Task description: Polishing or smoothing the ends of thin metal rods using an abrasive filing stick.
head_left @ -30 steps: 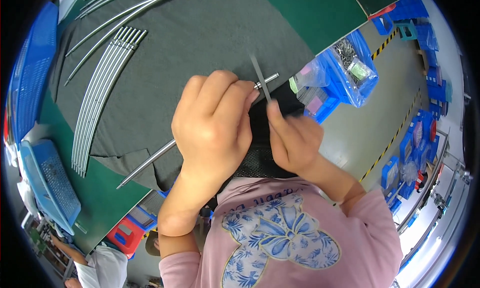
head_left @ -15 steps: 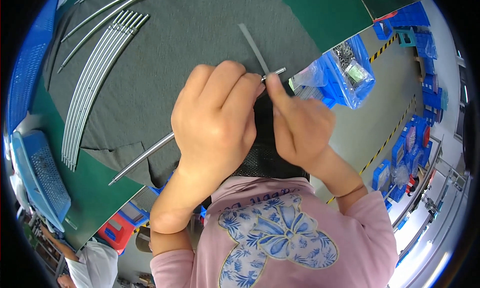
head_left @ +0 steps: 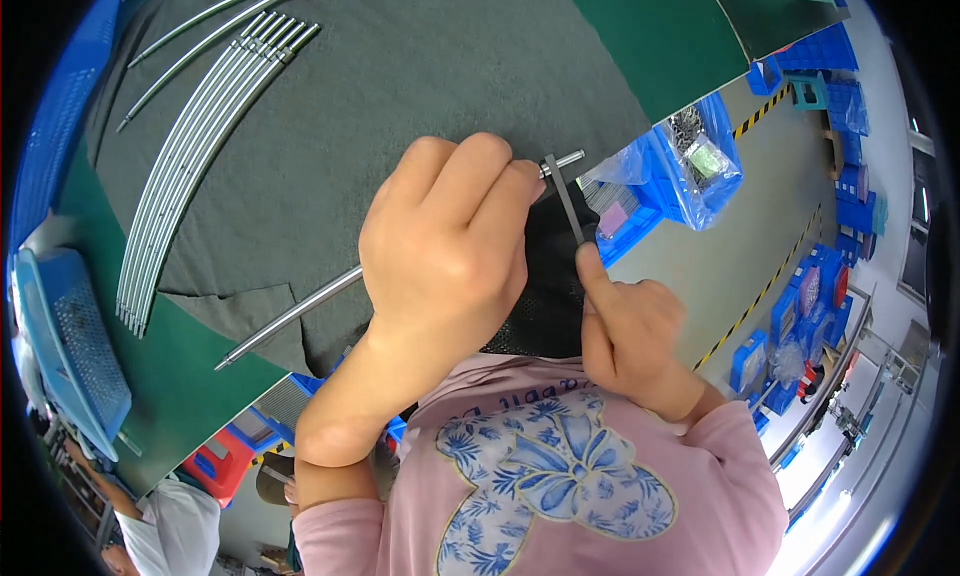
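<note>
The middle of the metal rod point(head_left: 300, 314) was hidden by the left hand point(head_left: 450, 266); the contents of the clear bag point(head_left: 700, 161) were too small to be told.

Bare grey mat point(head_left: 420, 86) lies open ahead of the left hand point(head_left: 450, 256) and right hand point(head_left: 630, 326), bounded on the left by a row of metal rods point(head_left: 190, 156) and on the right by blue bins point(head_left: 690, 166) past the bench edge.
</note>
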`<action>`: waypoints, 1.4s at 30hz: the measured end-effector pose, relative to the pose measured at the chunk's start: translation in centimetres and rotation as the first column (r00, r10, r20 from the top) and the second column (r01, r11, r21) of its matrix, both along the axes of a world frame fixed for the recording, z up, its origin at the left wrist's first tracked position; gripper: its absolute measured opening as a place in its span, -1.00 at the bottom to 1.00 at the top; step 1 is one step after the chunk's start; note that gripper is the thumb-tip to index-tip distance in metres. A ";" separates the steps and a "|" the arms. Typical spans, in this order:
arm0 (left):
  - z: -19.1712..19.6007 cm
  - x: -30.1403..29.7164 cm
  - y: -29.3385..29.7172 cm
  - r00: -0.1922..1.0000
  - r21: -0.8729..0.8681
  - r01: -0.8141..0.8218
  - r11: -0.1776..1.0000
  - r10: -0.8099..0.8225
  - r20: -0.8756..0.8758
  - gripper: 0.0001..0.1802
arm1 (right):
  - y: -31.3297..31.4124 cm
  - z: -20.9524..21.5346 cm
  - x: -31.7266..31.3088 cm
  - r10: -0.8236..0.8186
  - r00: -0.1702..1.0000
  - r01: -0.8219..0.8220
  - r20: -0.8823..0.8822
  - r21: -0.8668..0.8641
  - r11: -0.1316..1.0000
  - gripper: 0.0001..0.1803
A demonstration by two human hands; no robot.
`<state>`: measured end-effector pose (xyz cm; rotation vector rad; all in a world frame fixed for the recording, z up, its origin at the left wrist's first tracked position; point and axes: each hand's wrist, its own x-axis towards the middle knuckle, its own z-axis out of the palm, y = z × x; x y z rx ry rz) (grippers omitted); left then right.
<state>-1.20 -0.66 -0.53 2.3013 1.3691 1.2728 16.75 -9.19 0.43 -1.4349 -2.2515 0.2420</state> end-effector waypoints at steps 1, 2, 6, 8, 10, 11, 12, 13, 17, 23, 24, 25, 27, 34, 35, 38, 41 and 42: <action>0.1 0.0 -0.2 1.000 -0.006 0.002 1.000 -0.002 -0.003 -0.75 | 0.6 0.5 -0.2 -0.002 1.000 0.002 -0.003 -0.006 1.000 -0.40; 0.3 -0.2 -0.2 1.000 -0.006 0.012 1.000 -0.012 -0.016 -0.75 | 2.1 1.2 -0.7 0.016 1.000 -0.016 0.004 0.043 0.999 -0.39; 0.5 -0.5 -0.1 0.999 -0.021 0.038 0.999 -0.039 -0.015 -0.73 | 3.3 1.5 -1.5 0.026 0.999 -0.030 0.041 0.097 0.995 -0.36; 0.2 -0.4 -0.2 1.000 -0.014 0.023 1.000 -0.023 -0.011 -0.73 | 1.5 1.1 -0.6 0.013 1.000 -0.013 0.016 0.014 1.000 -0.37; 0.1 -0.2 -0.1 1.000 0.006 0.010 1.000 -0.010 -0.012 -0.74 | 1.9 1.0 -0.4 0.018 1.000 -0.018 -0.011 0.025 1.000 -0.37; 0.3 -0.2 -0.1 1.000 0.002 0.021 1.000 -0.021 -0.009 -0.74 | 2.3 1.2 -0.6 0.010 0.999 -0.009 -0.033 0.032 0.999 -0.38; 0.4 -0.3 0.0 0.999 0.002 0.028 1.000 -0.028 -0.017 -0.74 | 3.2 1.1 -1.0 -0.001 1.000 0.002 -0.030 0.027 1.000 -0.38; 0.5 -0.4 0.1 0.999 0.005 0.028 1.000 -0.028 -0.030 -0.74 | 4.7 0.8 -1.6 0.025 0.999 -0.020 -0.044 0.108 0.994 -0.38; 0.1 -0.3 0.1 1.000 0.023 0.016 1.000 -0.017 0.024 -0.78 | 1.4 0.0 -0.7 0.008 1.000 -0.007 -0.008 0.076 0.997 -0.38; 0.8 -0.6 0.1 0.999 -0.016 0.016 1.000 -0.016 -0.036 -0.76 | 4.1 -0.8 -2.2 0.006 0.996 0.011 -0.092 0.183 0.983 -0.39; 0.5 -0.5 0.1 0.999 -0.008 0.049 0.999 -0.049 0.001 -0.75 | 3.4 -1.5 -2.1 -0.018 0.994 0.038 -0.104 0.193 0.980 -0.40; 0.4 -0.6 0.2 0.999 -0.002 0.038 0.999 -0.038 -0.006 -0.75 | 3.0 -2.4 -2.1 -0.028 0.992 0.054 -0.124 0.208 0.977 -0.40; 0.3 -0.3 0.0 1.000 -0.020 0.028 0.999 -0.028 0.011 -0.76 | 1.8 -3.4 -1.5 -0.016 0.990 0.043 -0.138 0.190 0.981 -0.41; 0.4 -0.6 0.1 0.999 -0.030 0.035 0.999 -0.035 0.014 -0.74 | 3.1 -4.3 -2.9 -0.024 0.975 0.079 -0.223 0.243 0.967 -0.44; 0.4 -0.5 0.2 0.999 -0.027 0.030 0.999 -0.029 0.013 -0.74 | 1.7 -4.8 -2.3 -0.035 0.975 0.085 -0.222 0.220 0.972 -0.44; 0.4 -0.3 0.0 1.000 -0.031 0.026 0.999 -0.025 0.012 -0.75 | 3.2 -5.0 -2.6 -0.007 0.971 0.075 -0.238 0.277 0.958 -0.46; 0.8 -0.7 0.1 0.999 -0.041 0.017 0.999 -0.019 -0.038 -0.75 | 5.0 -4.3 -3.3 0.031 0.968 0.055 -0.251 0.328 0.943 -0.48; 0.6 -0.6 0.0 1.000 -0.042 0.026 0.999 -0.027 -0.017 -0.75 | 3.8 -4.9 -3.2 0.007 0.970 0.073 -0.243 0.317 0.946 -0.48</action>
